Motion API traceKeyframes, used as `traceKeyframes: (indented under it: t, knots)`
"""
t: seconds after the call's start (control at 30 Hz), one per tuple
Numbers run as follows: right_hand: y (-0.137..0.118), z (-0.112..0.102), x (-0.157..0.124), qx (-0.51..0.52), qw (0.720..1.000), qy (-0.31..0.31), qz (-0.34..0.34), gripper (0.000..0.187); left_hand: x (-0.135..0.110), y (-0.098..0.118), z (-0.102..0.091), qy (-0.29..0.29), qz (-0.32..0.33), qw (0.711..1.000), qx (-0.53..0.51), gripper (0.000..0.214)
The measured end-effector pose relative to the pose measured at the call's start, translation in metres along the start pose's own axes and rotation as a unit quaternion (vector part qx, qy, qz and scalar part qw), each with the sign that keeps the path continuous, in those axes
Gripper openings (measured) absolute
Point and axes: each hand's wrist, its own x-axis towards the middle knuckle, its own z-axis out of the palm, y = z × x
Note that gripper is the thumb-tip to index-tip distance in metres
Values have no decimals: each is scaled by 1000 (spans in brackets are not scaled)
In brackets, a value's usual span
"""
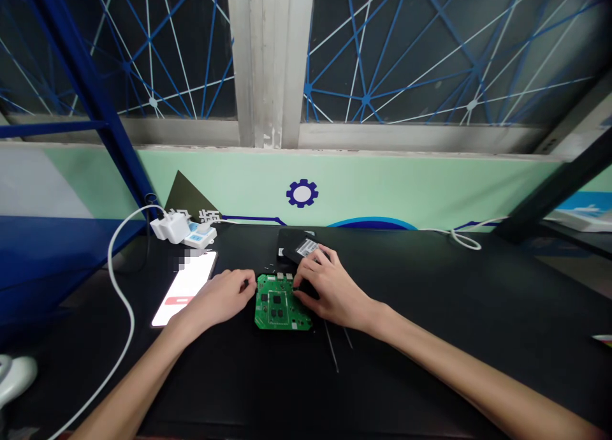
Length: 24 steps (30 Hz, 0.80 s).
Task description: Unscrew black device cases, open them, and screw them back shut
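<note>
The left hand (217, 298) is loosely curled, its fingertips touching the left edge of a green circuit board (272, 306), though whether it grips can't be told. The right hand (332, 290) lies bent over the board's upper right corner, and its grip is just as unclear. Past the right fingers sits a black case (289, 241) with a white label. A phone (184, 287) lies just beside the left hand, a power strip (198, 236) beyond it, and thin black sticks (332, 347) lie below the right hand
</note>
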Motion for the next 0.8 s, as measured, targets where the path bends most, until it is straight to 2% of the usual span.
traceKeyframes:
  t: [0.33,0.53,0.8]
  knots:
    - [3,7,-4,10,1000,15,-9,3,2,-7,2,-1,12,1000,-14,24]
    - [5,5,-3,12,1000,23,-8,5,1,-5,1,14,13,1000,-22,28]
    - [5,2,-3,27,999,18,-7,7,-1,0,-2,-3,2,1000,-8,25]
